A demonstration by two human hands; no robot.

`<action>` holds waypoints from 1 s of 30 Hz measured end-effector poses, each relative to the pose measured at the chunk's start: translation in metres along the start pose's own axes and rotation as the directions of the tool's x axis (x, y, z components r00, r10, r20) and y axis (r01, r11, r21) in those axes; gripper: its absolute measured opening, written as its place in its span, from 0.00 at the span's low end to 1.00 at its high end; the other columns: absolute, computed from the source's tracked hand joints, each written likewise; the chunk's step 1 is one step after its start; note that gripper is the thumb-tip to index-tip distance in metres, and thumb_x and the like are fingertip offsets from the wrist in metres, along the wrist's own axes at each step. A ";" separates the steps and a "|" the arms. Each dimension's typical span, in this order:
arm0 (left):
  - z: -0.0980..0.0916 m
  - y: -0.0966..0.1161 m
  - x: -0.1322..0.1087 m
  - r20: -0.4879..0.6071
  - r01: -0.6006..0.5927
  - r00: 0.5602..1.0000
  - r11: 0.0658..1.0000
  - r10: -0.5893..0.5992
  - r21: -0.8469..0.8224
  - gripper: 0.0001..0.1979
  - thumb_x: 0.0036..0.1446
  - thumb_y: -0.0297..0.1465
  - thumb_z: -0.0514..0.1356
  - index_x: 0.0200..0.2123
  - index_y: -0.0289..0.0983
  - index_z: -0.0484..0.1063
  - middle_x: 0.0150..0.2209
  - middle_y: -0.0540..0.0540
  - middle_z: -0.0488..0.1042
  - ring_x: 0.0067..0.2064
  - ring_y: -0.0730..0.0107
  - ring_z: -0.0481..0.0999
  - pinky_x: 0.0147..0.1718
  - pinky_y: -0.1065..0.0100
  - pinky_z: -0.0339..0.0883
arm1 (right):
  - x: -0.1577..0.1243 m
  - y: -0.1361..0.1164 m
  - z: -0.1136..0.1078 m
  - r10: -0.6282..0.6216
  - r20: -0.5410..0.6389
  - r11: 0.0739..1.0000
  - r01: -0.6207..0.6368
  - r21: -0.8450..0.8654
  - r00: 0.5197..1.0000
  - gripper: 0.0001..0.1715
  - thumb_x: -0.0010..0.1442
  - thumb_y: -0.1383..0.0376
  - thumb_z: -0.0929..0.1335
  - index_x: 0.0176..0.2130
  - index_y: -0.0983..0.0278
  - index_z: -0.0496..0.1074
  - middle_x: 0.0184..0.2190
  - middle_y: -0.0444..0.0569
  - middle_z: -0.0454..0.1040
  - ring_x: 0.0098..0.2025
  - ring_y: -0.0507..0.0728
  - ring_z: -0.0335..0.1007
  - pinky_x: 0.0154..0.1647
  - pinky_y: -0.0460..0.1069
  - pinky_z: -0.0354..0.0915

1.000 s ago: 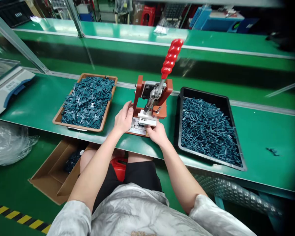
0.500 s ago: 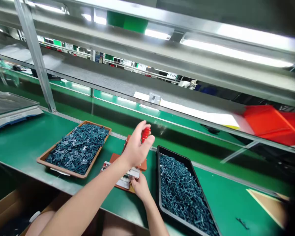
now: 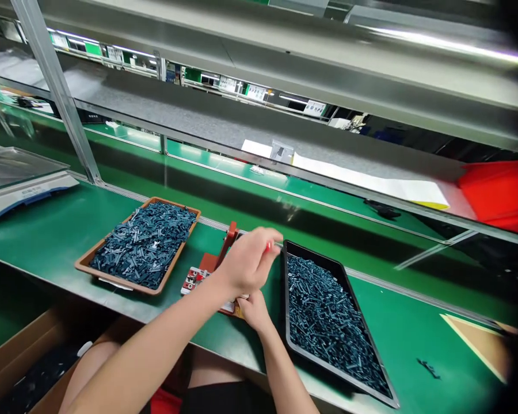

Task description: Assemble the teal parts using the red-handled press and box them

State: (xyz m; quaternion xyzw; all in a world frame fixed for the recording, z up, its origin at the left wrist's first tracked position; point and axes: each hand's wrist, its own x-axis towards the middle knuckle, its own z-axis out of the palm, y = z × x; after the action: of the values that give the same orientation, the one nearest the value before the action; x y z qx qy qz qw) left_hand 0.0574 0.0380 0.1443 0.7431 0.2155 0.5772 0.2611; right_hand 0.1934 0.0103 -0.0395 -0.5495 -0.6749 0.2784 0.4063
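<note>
A small brown-red fixture with metal blocks stands at the middle of the bench. My left hand is closed round its red handle, of which only a bit shows between the fingers. Below it, my right hand is at the fixture's near right corner, its thumb against the edge; its other fingers and anything in them are hidden. Left of the fixture, an orange-brown tray is heaped with dark flat pieces. On the right a black tray holds many dark narrow pieces.
A scale sits at the far left. Loose dark pieces and a brown board lie at the right. Behind the bench runs a shelf with white sheets and a red bin. An open carton is below the front edge.
My left hand has come down with the red handle and its fingers have closed further round it. My right hand stays at the fixture. The whole view has shifted slightly.
</note>
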 end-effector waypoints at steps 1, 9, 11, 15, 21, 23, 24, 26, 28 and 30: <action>-0.004 -0.003 0.016 0.046 0.105 0.994 0.994 -0.103 -0.036 0.14 0.72 0.40 0.49 0.52 0.41 0.67 0.34 0.47 0.73 0.35 0.64 0.74 0.40 0.60 0.71 | 0.000 0.001 0.000 -0.021 0.001 1.000 0.021 -0.012 1.000 0.14 0.54 0.62 0.64 0.34 0.63 0.78 0.33 0.49 0.81 0.36 0.63 0.76 0.40 0.54 0.74; -0.013 -0.016 0.027 0.005 0.220 0.975 0.975 -0.220 -0.031 0.20 0.72 0.40 0.48 0.62 0.39 0.62 0.47 0.41 0.77 0.51 0.59 0.75 0.53 0.54 0.70 | -0.008 0.007 0.007 -0.070 -0.115 0.994 0.061 -0.087 0.991 0.16 0.62 0.57 0.65 0.40 0.63 0.79 0.39 0.54 0.81 0.42 0.64 0.77 0.46 0.57 0.74; -0.018 -0.029 -0.013 -0.179 0.131 0.978 0.979 -0.103 0.155 0.20 0.71 0.38 0.49 0.61 0.39 0.65 0.52 0.39 0.76 0.56 0.57 0.73 0.58 0.52 0.66 | -0.011 0.008 0.009 -0.077 -0.156 0.994 0.063 -0.092 0.985 0.17 0.61 0.58 0.66 0.43 0.63 0.79 0.41 0.55 0.81 0.44 0.64 0.77 0.48 0.57 0.73; -0.043 -0.076 -0.093 -0.236 0.290 0.950 0.860 -0.206 0.419 0.15 0.65 0.34 0.56 0.53 0.38 0.72 0.50 0.39 0.78 0.55 0.53 0.74 0.59 0.49 0.65 | -0.010 0.008 0.014 -0.067 -0.111 0.993 0.056 -0.100 0.992 0.16 0.61 0.59 0.67 0.43 0.62 0.81 0.41 0.55 0.81 0.44 0.65 0.78 0.48 0.58 0.73; -0.066 -0.127 -0.142 0.121 0.447 0.834 0.788 -0.538 0.425 0.12 0.62 0.38 0.59 0.41 0.40 0.80 0.46 0.39 0.83 0.51 0.50 0.79 0.58 0.51 0.67 | -0.008 0.006 0.016 -0.043 -0.089 0.988 0.030 -0.149 0.995 0.17 0.62 0.58 0.66 0.42 0.61 0.81 0.41 0.54 0.81 0.44 0.65 0.78 0.48 0.59 0.73; -0.065 -0.133 -0.144 0.017 0.561 0.814 0.793 -0.581 0.238 0.15 0.64 0.41 0.56 0.40 0.40 0.79 0.44 0.40 0.83 0.50 0.52 0.81 0.56 0.53 0.69 | -0.008 0.006 0.015 -0.041 -0.075 0.985 0.028 -0.169 0.996 0.17 0.62 0.58 0.65 0.42 0.61 0.81 0.42 0.54 0.81 0.45 0.66 0.78 0.49 0.60 0.73; -0.064 -0.135 -0.144 -0.042 0.621 0.783 0.778 -0.620 0.088 0.18 0.65 0.45 0.55 0.41 0.39 0.78 0.41 0.39 0.84 0.47 0.53 0.82 0.54 0.54 0.71 | -0.008 0.006 0.014 -0.044 -0.068 0.984 0.032 -0.176 0.997 0.17 0.63 0.58 0.65 0.42 0.61 0.82 0.43 0.55 0.81 0.46 0.67 0.77 0.50 0.61 0.73; -0.063 -0.138 -0.144 -0.125 0.684 0.686 0.694 -0.717 -0.225 0.26 0.66 0.52 0.50 0.44 0.36 0.75 0.36 0.39 0.84 0.41 0.55 0.83 0.48 0.55 0.75 | -0.007 0.008 0.014 -0.052 -0.055 0.983 0.041 -0.179 0.997 0.18 0.63 0.59 0.64 0.43 0.61 0.82 0.45 0.55 0.81 0.48 0.67 0.77 0.54 0.62 0.72; -0.064 -0.140 -0.144 -0.139 0.684 0.610 0.607 -0.780 -0.405 0.31 0.65 0.56 0.48 0.47 0.34 0.72 0.34 0.38 0.83 0.37 0.57 0.83 0.42 0.57 0.76 | -0.007 0.010 0.016 -0.058 -0.051 0.985 0.048 -0.166 0.997 0.19 0.63 0.60 0.64 0.45 0.61 0.82 0.47 0.55 0.81 0.51 0.67 0.76 0.57 0.63 0.70; -0.064 -0.142 -0.144 -0.150 0.682 0.600 0.601 -0.786 -0.417 0.32 0.64 0.57 0.48 0.46 0.34 0.71 0.34 0.38 0.83 0.37 0.57 0.83 0.42 0.58 0.76 | -0.007 0.013 0.018 -0.063 -0.050 0.988 0.055 -0.145 0.997 0.20 0.63 0.60 0.64 0.47 0.62 0.81 0.50 0.55 0.80 0.54 0.67 0.75 0.60 0.63 0.68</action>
State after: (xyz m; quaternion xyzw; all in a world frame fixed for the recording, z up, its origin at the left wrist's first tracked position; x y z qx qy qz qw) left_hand -0.0417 0.0669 -0.0406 0.4292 0.4491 0.5535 0.5548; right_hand 0.1853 0.0077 -0.0609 -0.5645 -0.6979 0.2019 0.3917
